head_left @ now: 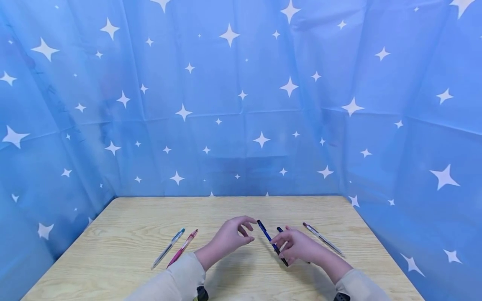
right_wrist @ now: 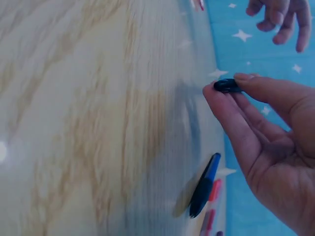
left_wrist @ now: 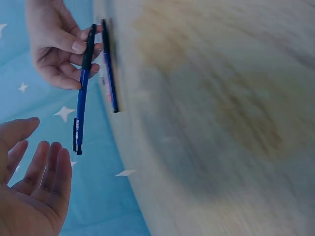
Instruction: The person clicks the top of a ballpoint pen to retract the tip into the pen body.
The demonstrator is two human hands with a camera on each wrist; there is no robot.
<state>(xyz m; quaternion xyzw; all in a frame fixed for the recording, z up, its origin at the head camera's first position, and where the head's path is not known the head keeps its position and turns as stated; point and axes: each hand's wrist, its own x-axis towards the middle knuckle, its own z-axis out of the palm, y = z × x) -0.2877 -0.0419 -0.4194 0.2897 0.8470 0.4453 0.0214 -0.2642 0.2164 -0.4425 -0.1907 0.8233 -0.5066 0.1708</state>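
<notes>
Between thumb and fingers, my right hand (head_left: pixel 299 246) pinches a blue pen (head_left: pixel 268 236) with a dark grip and a dark clip end. The pen is tilted above the table, its clip end pointing away toward the upper left. My left hand (head_left: pixel 231 236) is beside that clip end, fingers spread and loosely bent, holding nothing. A small gap between its fingertips and the pen shows in the left wrist view. A second blue pen (right_wrist: pixel 204 189) lies on the table under my right hand, partly hidden by it in the head view.
On the wooden table (head_left: pixel 124 234), a clear pen with a blue top (head_left: pixel 168 248) and a pink pen (head_left: pixel 182 248) lie left of my hands. A clear pen with a dark red end (head_left: pixel 324 239) lies to the right. Blue star-patterned cloth (head_left: pixel 226 138) hangs around the table.
</notes>
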